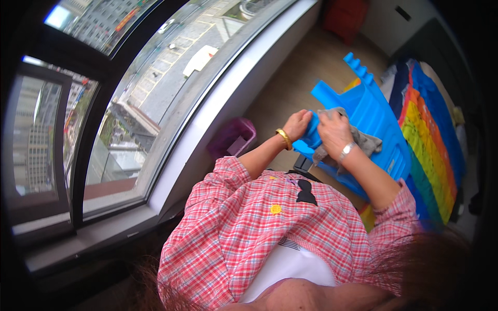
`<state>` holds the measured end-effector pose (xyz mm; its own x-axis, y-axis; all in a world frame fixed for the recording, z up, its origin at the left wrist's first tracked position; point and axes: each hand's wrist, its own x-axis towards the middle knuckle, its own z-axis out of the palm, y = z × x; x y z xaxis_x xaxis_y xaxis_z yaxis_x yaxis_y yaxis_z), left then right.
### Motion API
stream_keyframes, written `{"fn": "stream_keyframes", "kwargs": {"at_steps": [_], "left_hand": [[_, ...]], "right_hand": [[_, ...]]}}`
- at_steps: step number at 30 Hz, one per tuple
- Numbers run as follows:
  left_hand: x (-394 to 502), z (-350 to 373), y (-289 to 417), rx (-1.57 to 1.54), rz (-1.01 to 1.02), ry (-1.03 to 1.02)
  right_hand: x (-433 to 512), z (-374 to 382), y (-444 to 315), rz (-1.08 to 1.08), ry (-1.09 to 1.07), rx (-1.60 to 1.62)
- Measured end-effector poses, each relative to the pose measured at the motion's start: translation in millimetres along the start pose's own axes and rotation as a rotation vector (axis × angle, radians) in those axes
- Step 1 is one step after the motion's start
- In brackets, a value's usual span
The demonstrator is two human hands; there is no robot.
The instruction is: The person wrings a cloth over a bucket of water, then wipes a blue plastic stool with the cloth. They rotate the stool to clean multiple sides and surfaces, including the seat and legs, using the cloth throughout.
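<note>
A large blue moulded plastic piece [379, 124], ribbed on its face and with a scalloped arm at the top, stands tilted in front of me. My left hand [297, 125], with a gold bangle at its wrist, grips a blue plastic edge [311, 130] on its near side. Whether that edge belongs to the same piece I cannot tell. Close beside it, my right hand [335, 134] is closed on a grey cloth [363, 140] and presses it against the blue plastic. Part of the cloth hangs below the right wrist, which wears a metal-banded watch.
To my left runs a white window sill [233, 85] under large dark-framed windows. A purple translucent bin [233, 136] stands on the wooden floor [284, 81] by the wall. Rainbow-striped fabric [424, 147] lies at the right. Something red [344, 19] stands in the far corner.
</note>
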<state>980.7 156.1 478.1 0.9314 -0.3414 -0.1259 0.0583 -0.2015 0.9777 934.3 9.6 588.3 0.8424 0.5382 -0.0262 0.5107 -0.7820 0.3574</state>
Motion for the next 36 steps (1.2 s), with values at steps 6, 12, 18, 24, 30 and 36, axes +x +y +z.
{"fn": "stream_keyframes", "kwargs": {"at_steps": [6,12,18,24,30,36], "left_hand": [[2,4,-1,0.061,-0.013,-0.013],[2,6,0,0.080,-0.021,0.020],[0,3,3,0.082,0.001,0.033],[-1,2,6,0.052,0.020,0.010],[-1,7,2,0.083,-0.005,0.041],[-3,8,2,0.061,-0.025,0.080]], "right_hand": [[-26,9,12,-0.026,0.172,0.143],[-18,13,16,-0.025,0.023,0.177],[7,6,10,-0.026,-0.074,0.054],[-10,-2,7,-0.023,0.120,0.121],[-27,3,4,0.031,0.153,0.125],[-15,7,-2,0.081,0.022,0.053]]}}
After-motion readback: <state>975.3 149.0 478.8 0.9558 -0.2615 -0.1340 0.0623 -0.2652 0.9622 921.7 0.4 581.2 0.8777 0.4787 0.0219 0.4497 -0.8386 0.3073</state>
